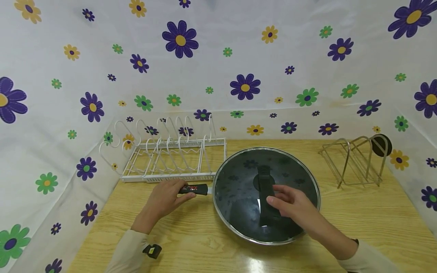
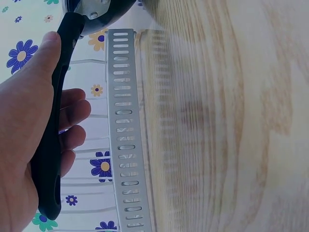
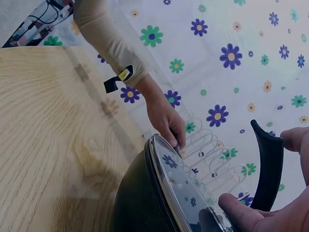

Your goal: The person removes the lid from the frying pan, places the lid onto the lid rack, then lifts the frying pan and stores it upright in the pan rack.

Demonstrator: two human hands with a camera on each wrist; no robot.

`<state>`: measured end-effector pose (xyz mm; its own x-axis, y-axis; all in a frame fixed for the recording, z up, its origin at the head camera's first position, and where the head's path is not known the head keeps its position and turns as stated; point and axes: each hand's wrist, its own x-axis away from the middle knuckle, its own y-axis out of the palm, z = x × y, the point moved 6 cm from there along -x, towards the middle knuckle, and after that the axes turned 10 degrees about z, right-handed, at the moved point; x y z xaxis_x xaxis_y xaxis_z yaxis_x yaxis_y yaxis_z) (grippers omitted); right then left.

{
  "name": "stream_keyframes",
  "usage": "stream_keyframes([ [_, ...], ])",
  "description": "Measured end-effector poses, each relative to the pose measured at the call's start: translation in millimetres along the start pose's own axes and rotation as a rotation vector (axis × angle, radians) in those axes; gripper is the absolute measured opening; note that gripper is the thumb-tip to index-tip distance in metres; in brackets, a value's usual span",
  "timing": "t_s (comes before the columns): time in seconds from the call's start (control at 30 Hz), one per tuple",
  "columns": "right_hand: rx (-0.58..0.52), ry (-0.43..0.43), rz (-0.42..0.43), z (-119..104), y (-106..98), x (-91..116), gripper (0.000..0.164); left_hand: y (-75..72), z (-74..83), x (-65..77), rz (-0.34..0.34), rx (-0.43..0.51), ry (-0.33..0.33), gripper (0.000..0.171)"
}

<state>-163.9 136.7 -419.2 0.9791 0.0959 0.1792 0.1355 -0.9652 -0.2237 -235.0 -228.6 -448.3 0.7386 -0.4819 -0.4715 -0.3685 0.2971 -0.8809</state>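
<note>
The right hand (image 1: 291, 204) meets the lid handle (image 1: 264, 195) from four o'clock; whether it grips, I cannot tell. The left hand (image 1: 165, 199) clasps the pan handle (image 1: 198, 189) at nine; best keep the pan (image 3: 128, 208), mid-bench (image 1: 191, 239), level and clear of the white rack (image 1: 177, 177) towards ten.

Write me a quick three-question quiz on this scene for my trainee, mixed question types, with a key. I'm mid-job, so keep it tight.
1. Which holds the long black handle of the dark round pan?
A) right hand
B) left hand
C) neither hand

2. True or false: the round glass lid with a shiny metal rim covers the pan.

3. Fill in: in the head view, the white wire rack stands to the ____ of the gold-toned metal wire rack.

Key:
1. B
2. True
3. left
</note>
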Motion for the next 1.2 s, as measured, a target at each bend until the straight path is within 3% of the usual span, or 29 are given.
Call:
stream_keyframes([
  [0.3, 0.014, 0.013, -0.009, -3, 5, -1, 0.075, 1.7, -0.2, 1.0, 0.014, -0.002, 0.001, 0.036],
  [0.63, -0.219, 0.038, -0.111, -3, 17, -4, 0.067, 1.7, 0.6, 1.0, 0.022, -0.001, 0.014, 0.036],
  [0.87, -0.294, 0.103, -0.086, -3, 24, -5, 0.079, 1.7, 0.3, 1.6, 0.031, 0.006, 0.020, 0.037],
  [1.07, -0.434, 0.113, -0.103, -6, 30, -6, 0.064, 1.3, 0.6, 1.9, 0.047, -0.005, 0.033, 0.037],
  [1.2, -0.486, 0.127, -0.116, -6, 33, -6, 0.063, 0.8, 1.3, 2.0, 0.047, -0.003, 0.034, 0.037],
])
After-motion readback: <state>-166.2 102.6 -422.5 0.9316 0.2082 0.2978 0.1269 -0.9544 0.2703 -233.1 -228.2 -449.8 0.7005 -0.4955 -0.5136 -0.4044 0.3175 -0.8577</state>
